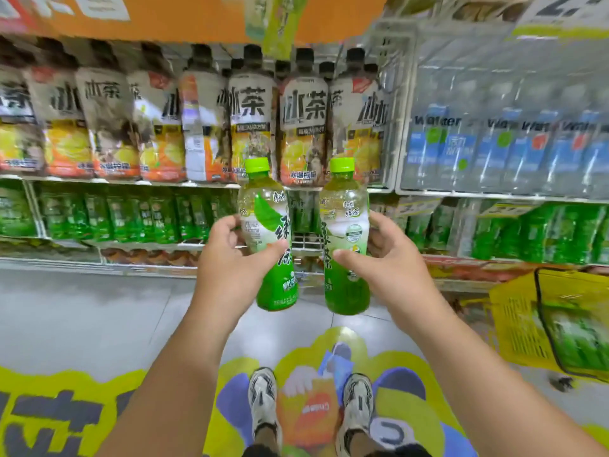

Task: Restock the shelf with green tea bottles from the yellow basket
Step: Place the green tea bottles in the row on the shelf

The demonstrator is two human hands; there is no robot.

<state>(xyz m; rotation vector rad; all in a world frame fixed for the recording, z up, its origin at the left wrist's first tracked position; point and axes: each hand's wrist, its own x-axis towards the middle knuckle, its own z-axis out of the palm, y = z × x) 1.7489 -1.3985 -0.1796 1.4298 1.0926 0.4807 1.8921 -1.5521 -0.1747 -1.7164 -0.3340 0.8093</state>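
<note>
Fingers (pixel 227 225) of the left hand (pixel 230 258) curl round the left green tea bottle (pixel 270 235), thumb across the label's front, clamped at mid-body so the cap stays up and the bottle can go onto the shelf base first. Beside it, close but apart, the right green tea bottle (pixel 344 239) stands equally upright, gripped the same way by the right hand (pixel 392 258), its thumb lying on the label. Both are held out toward the green tea shelf (pixel 306 240), where a gap shows between the stocked rows (probably the target slot, though blur hides its depth). At twelve o'clock from the bottles sits a row of iced tea bottles (pixel 250 113); at two o'clock, water bottles (pixel 494 150). At four o'clock, on the floor (pixel 99 318), the yellow basket (pixel 520 321) leans with more green bottles inside, near enough for a short reach back. Restocking looks well short of finished.
</note>
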